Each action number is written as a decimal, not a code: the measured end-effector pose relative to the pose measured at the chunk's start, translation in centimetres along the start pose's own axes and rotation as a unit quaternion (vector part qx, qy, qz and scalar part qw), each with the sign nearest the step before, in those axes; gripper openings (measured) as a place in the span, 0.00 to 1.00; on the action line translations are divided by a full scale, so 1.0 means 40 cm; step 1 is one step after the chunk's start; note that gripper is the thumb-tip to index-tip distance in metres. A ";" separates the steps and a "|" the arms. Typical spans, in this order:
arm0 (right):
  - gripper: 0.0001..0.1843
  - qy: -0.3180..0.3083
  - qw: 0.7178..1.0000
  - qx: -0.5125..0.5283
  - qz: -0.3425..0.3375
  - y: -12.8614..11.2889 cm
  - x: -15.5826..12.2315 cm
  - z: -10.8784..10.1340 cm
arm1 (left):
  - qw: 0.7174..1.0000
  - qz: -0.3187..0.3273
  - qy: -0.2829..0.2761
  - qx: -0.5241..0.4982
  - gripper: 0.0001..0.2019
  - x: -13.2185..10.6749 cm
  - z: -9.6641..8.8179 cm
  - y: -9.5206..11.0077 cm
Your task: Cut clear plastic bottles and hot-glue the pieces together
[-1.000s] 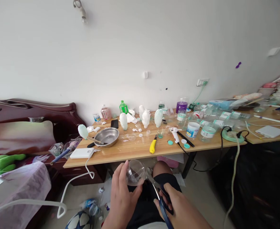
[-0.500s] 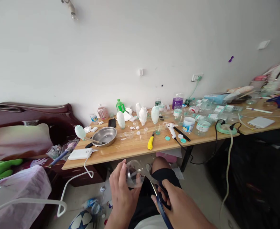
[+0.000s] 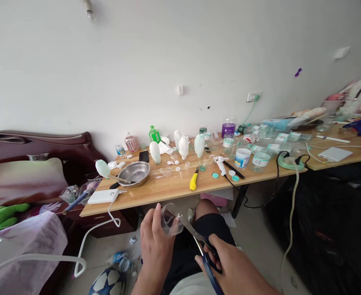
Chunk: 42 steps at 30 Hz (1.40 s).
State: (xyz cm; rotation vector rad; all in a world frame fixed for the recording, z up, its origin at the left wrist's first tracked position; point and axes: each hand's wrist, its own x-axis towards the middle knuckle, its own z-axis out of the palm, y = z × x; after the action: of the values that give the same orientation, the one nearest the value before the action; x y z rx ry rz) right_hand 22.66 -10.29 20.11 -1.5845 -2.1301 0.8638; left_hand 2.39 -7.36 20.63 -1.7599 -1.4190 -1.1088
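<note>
My left hand (image 3: pixel 156 245) is closed around a clear plastic bottle piece (image 3: pixel 169 221), held over my lap in front of the table. In my right hand (image 3: pixel 233 268) I grip scissors (image 3: pixel 200 248) with dark blue handles, fingers through the loops. The blades point up and left and reach the clear plastic piece. Both hands sit low in the view, above my knee in black shorts (image 3: pixel 211 228).
A wooden table (image 3: pixel 168 191) carries a steel bowl (image 3: pixel 136 172), a yellow utility knife (image 3: pixel 193 181), white painted bottles (image 3: pixel 183 146), a white power bank (image 3: pixel 102 196), caps and several clear bottles. A dark bed headboard (image 3: pixel 39 143) stands left. Cables hang off the table's edge.
The clear piece has turned in my left hand and looks smaller and lower. The scissors stay at its edge. The view has shifted slightly.
</note>
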 end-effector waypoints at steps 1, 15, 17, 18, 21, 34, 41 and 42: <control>0.12 -0.001 1.000 0.008 0.001 0.000 0.001 0.001 | 1.000 -0.001 -0.003 -0.005 0.43 0.000 -0.002 0.004; 0.13 0.019 0.999 -0.029 0.017 0.004 -0.008 -0.033 | 0.999 0.012 -0.018 -0.025 0.32 -0.009 0.002 0.003; 0.12 0.015 0.999 -0.040 -0.013 -0.002 -0.008 -0.032 | 0.999 0.010 -0.007 -0.043 0.29 -0.008 0.000 0.006; 0.11 0.014 0.999 -0.042 -0.028 -0.005 -0.008 -0.032 | 0.998 0.012 -0.005 -0.057 0.28 -0.007 -0.002 0.008; 0.10 0.004 0.999 -0.041 -0.034 -0.008 -0.006 -0.032 | 0.996 0.025 -0.012 -0.083 0.35 -0.005 -0.007 0.012; 0.11 -0.008 1.000 -0.010 -0.020 -0.006 -0.009 -0.031 | 0.998 0.041 -0.035 -0.018 0.41 -0.002 -0.002 0.009; 0.11 0.001 1.000 -0.017 0.023 -0.015 -0.003 -0.029 | 0.995 0.057 -0.024 -0.074 0.29 -0.008 -0.002 -0.003; 0.12 0.001 1.000 -0.016 0.023 -0.014 -0.002 -0.028 | 0.995 0.059 -0.024 -0.074 0.28 -0.009 0.000 -0.005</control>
State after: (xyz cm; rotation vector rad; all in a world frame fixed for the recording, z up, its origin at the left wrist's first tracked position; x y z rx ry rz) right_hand 22.96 -10.18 21.31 -1.6566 -2.1236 0.8466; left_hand 2.15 -7.48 20.31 -1.9602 -1.2701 -1.1389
